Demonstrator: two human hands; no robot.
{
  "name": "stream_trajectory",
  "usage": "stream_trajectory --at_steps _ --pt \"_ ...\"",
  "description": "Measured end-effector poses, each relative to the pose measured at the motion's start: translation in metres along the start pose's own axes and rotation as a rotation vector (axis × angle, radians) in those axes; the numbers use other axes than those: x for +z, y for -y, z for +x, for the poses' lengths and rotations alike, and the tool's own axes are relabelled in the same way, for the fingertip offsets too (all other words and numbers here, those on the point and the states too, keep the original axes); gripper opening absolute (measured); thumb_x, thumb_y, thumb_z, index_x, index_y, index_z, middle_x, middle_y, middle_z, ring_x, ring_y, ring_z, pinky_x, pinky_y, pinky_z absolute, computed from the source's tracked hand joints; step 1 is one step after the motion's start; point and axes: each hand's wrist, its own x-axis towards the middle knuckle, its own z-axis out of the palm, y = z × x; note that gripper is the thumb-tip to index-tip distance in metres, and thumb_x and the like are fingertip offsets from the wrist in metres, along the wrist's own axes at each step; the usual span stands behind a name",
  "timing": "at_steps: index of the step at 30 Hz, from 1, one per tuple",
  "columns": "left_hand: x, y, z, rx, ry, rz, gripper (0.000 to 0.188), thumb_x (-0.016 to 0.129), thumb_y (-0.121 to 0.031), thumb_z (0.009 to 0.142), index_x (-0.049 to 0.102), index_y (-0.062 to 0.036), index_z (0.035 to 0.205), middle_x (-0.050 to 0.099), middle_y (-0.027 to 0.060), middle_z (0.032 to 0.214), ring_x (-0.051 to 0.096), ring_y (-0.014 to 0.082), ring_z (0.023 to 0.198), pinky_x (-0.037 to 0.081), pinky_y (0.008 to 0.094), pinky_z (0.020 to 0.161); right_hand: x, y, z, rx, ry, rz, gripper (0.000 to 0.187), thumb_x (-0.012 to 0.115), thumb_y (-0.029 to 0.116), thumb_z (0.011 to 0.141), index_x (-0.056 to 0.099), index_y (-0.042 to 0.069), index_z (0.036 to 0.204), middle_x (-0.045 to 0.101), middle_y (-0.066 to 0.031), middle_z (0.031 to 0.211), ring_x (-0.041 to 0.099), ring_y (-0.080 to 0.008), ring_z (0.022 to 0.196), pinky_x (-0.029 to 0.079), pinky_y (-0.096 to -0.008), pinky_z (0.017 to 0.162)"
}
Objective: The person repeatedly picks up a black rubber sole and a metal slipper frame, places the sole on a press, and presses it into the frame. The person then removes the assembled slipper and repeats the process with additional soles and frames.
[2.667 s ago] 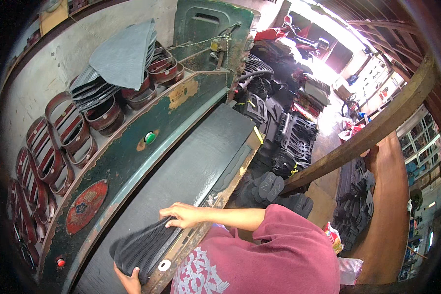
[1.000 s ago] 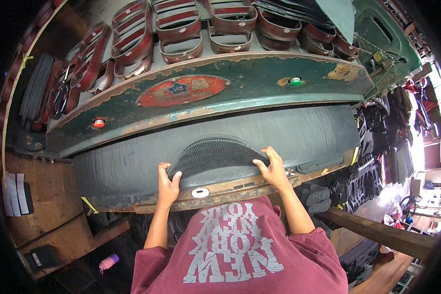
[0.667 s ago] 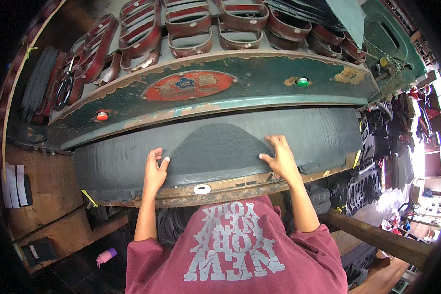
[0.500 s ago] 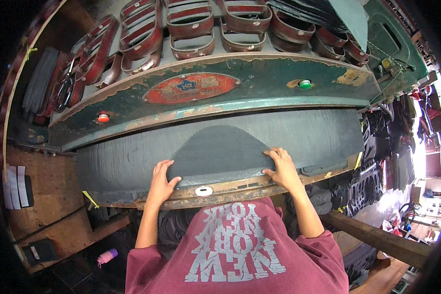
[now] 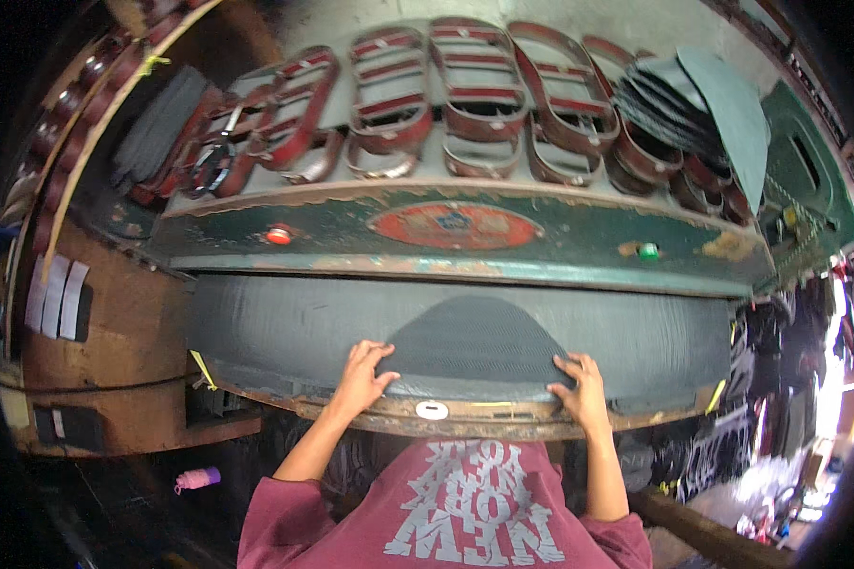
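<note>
Sheet status: the dark ridged sheet (image 5: pixel 474 337) lies flat on the table (image 5: pixel 275 327), a bit right of its midpoint, near the front edge. Outline: domed on the far side, roughly straight on the near side. It's almost the same tone as the table surface, so can't tell from here if it's one layer or several.

Left hand (image 5: pixel 362 375): partly open, thumb apart from the fingers, fingertips at the sheet's left corner. Right hand (image 5: pixel 581 384): same pose, mirrored, fingertips at the right corner, thumb toward the front edge. No pinch visible on either side; can't tell how hard the tips press, if at all.

White oval fitting (image 5: pixel 432 410) sits on the table's worn front edge, between my hands. Yellow strips hang at both ends, left one (image 5: pixel 202 370) and right one (image 5: pixel 715 396).

Behind the table: green beam (image 5: pixel 579 223) across the full width, paint chipped. Red oval plate (image 5: pixel 455 226) near its middle, red button (image 5: pixel 278 234) to the left, green button (image 5: pixel 648 251) to the right.

Above the beam: row of dark red cutting frames (image 5: pixel 389 142), rounded, with crossbars. Grey sheets (image 5: pixel 735 123) piled over the right-hand ones.
</note>
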Motion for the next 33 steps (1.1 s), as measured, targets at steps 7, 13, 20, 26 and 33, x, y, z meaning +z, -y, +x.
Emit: stream_trajectory --at_steps 7,13,20,26,33 --pt "-0.117 -0.108 0.071 0.205 0.049 -0.026 0.041 0.074 -0.031 0.092 0.069 -0.0014 0.121 0.07 0.0192 0.117 0.07 0.0312 0.105 0.056 0.0422 0.091 -0.004 0.013 -0.003 0.027 0.016 -0.145 0.061 0.091 0.016 0.065 0.075 0.015 0.124 0.056 -0.0155 0.137 0.056 -0.0337 0.119 0.047 -0.0424 0.103" --pt "-0.199 -0.195 0.214 0.54 -0.65 0.432 0.061 0.066 -0.042 0.096 0.057 -0.001 0.14 0.06 0.0222 0.14 0.053 0.0357 0.134 0.039 0.0442 0.116 -0.005 0.025 -0.002 0.056 0.067 -0.126 0.062 0.089 0.018 0.071 0.071 0.008 0.129 0.058 -0.0183 0.12 0.06 -0.036 0.112 0.05 -0.0432 0.098" --pt "-0.201 -0.192 0.206 0.408 -0.398 0.447 0.06 0.072 -0.052 0.089 0.068 0.0002 0.119 0.072 0.0193 0.102 0.068 0.0345 0.099 0.052 0.043 0.094 -0.001 0.014 0.0 0.095 0.075 0.004 0.059 0.087 0.008 0.073 0.07 0.006 0.129 0.057 -0.015 0.11 0.062 -0.029 0.09 0.054 -0.0399 0.086" --pt "-0.161 -0.142 -0.005 0.466 -0.522 0.005 0.069 0.06 -0.067 0.087 0.067 -0.0012 0.106 0.066 0.0132 0.098 0.061 0.0304 0.092 0.043 0.0466 0.093 0.004 0.013 -0.004 0.125 0.015 0.07 0.063 0.088 0.005 0.07 0.069 0.008 0.13 0.055 -0.0131 0.111 0.061 -0.0279 0.091 0.054 -0.0377 0.086" --pt "-0.086 -0.062 -0.108 0.179 -0.319 0.397 0.067 0.08 -0.058 0.071 0.059 -0.0025 0.104 0.055 0.0148 0.101 0.052 0.0361 0.103 0.035 0.0567 0.104 -0.001 0.019 0.003 0.207 0.1 0.059 0.068 0.088 0.003 0.07 0.064 0.008 0.134 0.057 -0.0143 0.116 0.065 -0.0299 0.093 0.056 -0.0399 0.088"
